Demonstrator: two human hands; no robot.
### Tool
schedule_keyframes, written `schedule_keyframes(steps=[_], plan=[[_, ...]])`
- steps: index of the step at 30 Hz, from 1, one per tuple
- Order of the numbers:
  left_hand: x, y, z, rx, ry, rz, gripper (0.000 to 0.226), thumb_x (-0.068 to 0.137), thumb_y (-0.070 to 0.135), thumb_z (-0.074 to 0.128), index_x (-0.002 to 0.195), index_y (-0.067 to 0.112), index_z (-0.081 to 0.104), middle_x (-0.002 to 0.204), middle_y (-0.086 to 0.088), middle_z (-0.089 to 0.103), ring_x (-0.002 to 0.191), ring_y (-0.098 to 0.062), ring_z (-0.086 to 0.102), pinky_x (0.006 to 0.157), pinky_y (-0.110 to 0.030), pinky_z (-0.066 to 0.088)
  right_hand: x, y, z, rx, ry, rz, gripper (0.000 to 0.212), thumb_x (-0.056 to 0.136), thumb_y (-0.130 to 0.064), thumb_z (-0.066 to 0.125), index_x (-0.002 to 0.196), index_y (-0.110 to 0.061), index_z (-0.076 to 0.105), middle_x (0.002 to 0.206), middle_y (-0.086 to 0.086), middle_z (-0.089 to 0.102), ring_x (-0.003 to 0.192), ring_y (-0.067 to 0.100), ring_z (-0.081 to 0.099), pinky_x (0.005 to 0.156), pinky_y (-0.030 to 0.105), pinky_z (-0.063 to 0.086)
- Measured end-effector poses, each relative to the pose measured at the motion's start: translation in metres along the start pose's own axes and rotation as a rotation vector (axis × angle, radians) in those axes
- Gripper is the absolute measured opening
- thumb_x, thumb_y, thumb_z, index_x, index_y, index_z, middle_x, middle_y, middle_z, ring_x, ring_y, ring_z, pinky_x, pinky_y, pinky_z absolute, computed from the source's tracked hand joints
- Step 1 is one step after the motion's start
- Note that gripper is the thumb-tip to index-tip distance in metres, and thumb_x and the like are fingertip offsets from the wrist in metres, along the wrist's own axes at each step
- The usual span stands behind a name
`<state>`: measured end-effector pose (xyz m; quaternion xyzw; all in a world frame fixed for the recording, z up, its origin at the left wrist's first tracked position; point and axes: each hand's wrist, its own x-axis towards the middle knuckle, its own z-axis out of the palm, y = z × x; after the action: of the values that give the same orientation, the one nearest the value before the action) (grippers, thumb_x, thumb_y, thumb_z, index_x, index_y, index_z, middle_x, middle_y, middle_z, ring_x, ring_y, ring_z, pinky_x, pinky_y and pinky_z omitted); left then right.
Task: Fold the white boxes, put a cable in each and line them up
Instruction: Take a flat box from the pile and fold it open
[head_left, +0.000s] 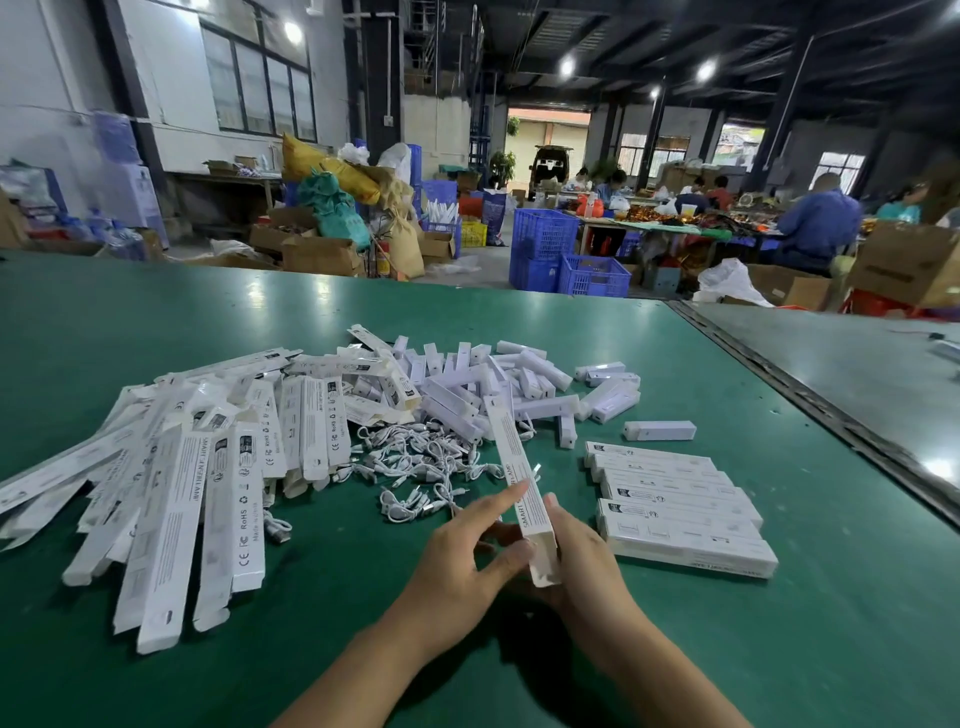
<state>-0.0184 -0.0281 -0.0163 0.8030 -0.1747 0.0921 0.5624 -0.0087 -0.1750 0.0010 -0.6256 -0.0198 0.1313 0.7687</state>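
left hand (464, 564) pinches, right hand (579, 558) grips long slim white card box (521, 486) | matte green table (753, 649)

My green tabletop (156, 322) ends at a floor (483, 267) crowded with blue plastic crates (543, 234), cardboard boxes (322, 254) and stuffed sacks (335, 208). Dark-framed windows (260, 85) sit in the white wall (176, 140) at left. Round ceiling lights (566, 66) glow over workers (818, 218) at a far table (665, 224).

Flat box pile (176, 499) beyond left edge.
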Motion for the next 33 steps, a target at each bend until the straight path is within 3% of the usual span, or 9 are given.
schedule_keyframes(steps=[3, 7, 10, 13, 16, 22, 28, 31, 33], plan=[[0.000, -0.001, -0.001, -0.020, -0.016, -0.009, 0.050, 0.088, 0.041, 0.067, 0.133, 0.049, 0.048, 0.115, 0.040, 0.062, 0.112, 0.010, 0.060, 0.093, -0.005, 0.040, -0.001, 0.000, 0.000, -0.027, 0.033, -0.045, 0.038, 0.102, -0.037, 0.044, 0.091, -0.024, 0.077, 0.066, -0.006, 0.068, 0.055, 0.005, 0.060, 0.050, 0.018, 0.045], [0.000, -0.004, 0.002, -0.020, 0.017, -0.009, 0.045, 0.093, 0.033, 0.065, 0.134, 0.046, 0.052, 0.112, 0.042, 0.062, 0.111, 0.011, 0.060, 0.092, -0.006, 0.041, 0.005, 0.006, -0.002, -0.227, 0.192, -0.205, 0.018, 0.102, -0.031, 0.047, 0.110, -0.024, 0.061, 0.083, -0.002, 0.067, 0.062, 0.002, 0.062, 0.058, 0.013, 0.045], [0.001, -0.006, 0.002, -0.021, 0.055, -0.014, 0.039, 0.095, 0.031, 0.062, 0.127, 0.053, 0.053, 0.108, 0.041, 0.064, 0.105, 0.014, 0.059, 0.090, -0.005, 0.040, 0.007, 0.011, -0.006, -0.341, 0.241, -0.341, 0.008, 0.100, -0.022, 0.051, 0.107, -0.024, 0.049, 0.075, -0.001, 0.055, 0.049, 0.003, 0.048, 0.052, 0.018, 0.041], [0.003, -0.009, 0.001, -0.038, 0.095, -0.026, 0.043, 0.098, 0.032, 0.058, 0.129, 0.059, 0.049, 0.099, 0.027, 0.065, 0.093, 0.006, 0.055, 0.086, -0.008, 0.041, 0.005, 0.009, -0.007, -0.455, 0.209, -0.446, 0.013, 0.098, -0.019, 0.055, 0.095, -0.031, 0.056, 0.081, -0.011, 0.062, 0.058, 0.009, 0.058, 0.057, 0.030, 0.050], [0.006, -0.009, -0.001, -0.111, 0.116, -0.025, 0.043, 0.098, 0.031, 0.054, 0.134, 0.051, 0.047, 0.114, 0.043, 0.060, 0.111, 0.015, 0.055, 0.090, -0.004, 0.039, 0.000, 0.007, -0.006, -0.477, 0.118, -0.478, 0.021, 0.093, -0.015, 0.061, 0.096, -0.036, 0.060, 0.094, -0.015, 0.065, 0.070, 0.017, 0.068, 0.067, 0.043, 0.055], [0.006, -0.007, -0.001, -0.169, 0.089, -0.013, 0.045, 0.101, 0.016, 0.052, 0.135, 0.045, 0.050, 0.123, 0.001, 0.062, 0.111, 0.006, 0.058, 0.092, -0.010, 0.042, -0.003, 0.008, -0.006, -0.515, 0.134, -0.543, 0.020, 0.087, -0.023, 0.071, 0.096, -0.033, 0.056, 0.094, -0.013, 0.065, 0.066, 0.020, 0.069, 0.066, 0.047, 0.056], [0.006, -0.005, 0.000, -0.178, 0.095, 0.007, 0.044, 0.092, 0.031, 0.059, 0.132, 0.047, 0.053, 0.122, -0.018, 0.060, 0.099, 0.001, 0.060, 0.086, -0.012, 0.047, -0.002, 0.008, -0.009, -0.784, 0.105, -0.739, 0.030, 0.092, -0.019, 0.065, 0.092, -0.038, 0.041, 0.079, -0.012, 0.063, 0.052, 0.007, 0.060, 0.047, 0.014, 0.040], [0.006, -0.007, -0.001, -0.178, 0.112, -0.011, 0.043, 0.092, 0.033, 0.061, 0.129, 0.052, 0.054, 0.112, 0.003, 0.067, 0.101, 0.003, 0.060, 0.087, -0.013, 0.046, 0.000, 0.006, -0.010, -0.908, 0.088, -0.766, 0.021, 0.096, -0.024, 0.060, 0.090, -0.036, 0.043, 0.076, -0.011, 0.064, 0.060, 0.007, 0.062, 0.053, 0.026, 0.050], [0.006, -0.005, -0.002, -0.181, 0.116, -0.028, 0.042, 0.090, 0.037, 0.061, 0.129, 0.051, 0.054, 0.107, 0.022, 0.066, 0.101, 0.011, 0.059, 0.086, -0.008, 0.044, 0.000, 0.006, -0.011, -0.942, 0.086, -0.786, 0.013, 0.097, -0.024, 0.057, 0.096, -0.033, 0.048, 0.095, -0.015, 0.063, 0.073, 0.003, 0.065, 0.061, 0.029, 0.054]])
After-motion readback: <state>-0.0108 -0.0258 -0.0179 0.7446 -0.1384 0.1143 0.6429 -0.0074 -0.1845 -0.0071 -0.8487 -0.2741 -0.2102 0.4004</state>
